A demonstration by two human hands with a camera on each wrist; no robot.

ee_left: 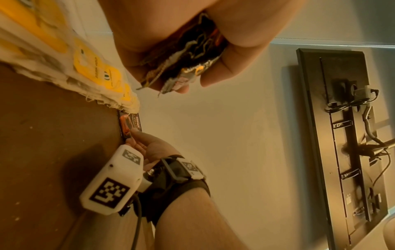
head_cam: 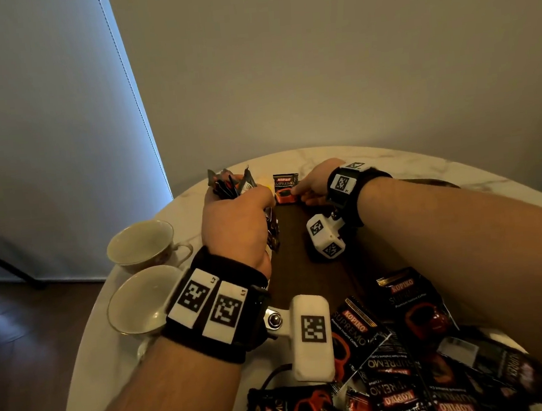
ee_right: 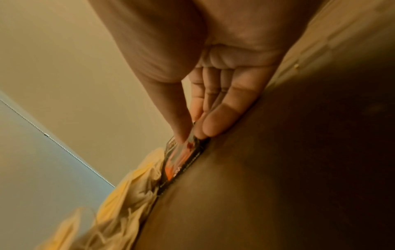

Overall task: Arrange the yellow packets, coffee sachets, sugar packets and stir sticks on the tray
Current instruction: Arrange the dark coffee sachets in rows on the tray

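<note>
A dark wooden tray (head_cam: 301,268) lies on the round marble table (head_cam: 390,159). My left hand (head_cam: 235,221) grips a bunch of black coffee sachets (ee_left: 188,55) over the tray's far left. Beside it my right hand (head_cam: 310,188) pinches the near edge of one black and red coffee sachet (head_cam: 285,187) lying flat at the tray's far end, thumb on top (ee_right: 188,145). A row of yellow packets (ee_left: 94,71) lies along the tray's left side, next to that sachet.
A heap of loose coffee sachets (head_cam: 407,357) covers the near right of the table. Two empty cups (head_cam: 142,243) (head_cam: 140,302) stand at the left edge. A wall-mounted screen (ee_left: 342,135) shows in the left wrist view.
</note>
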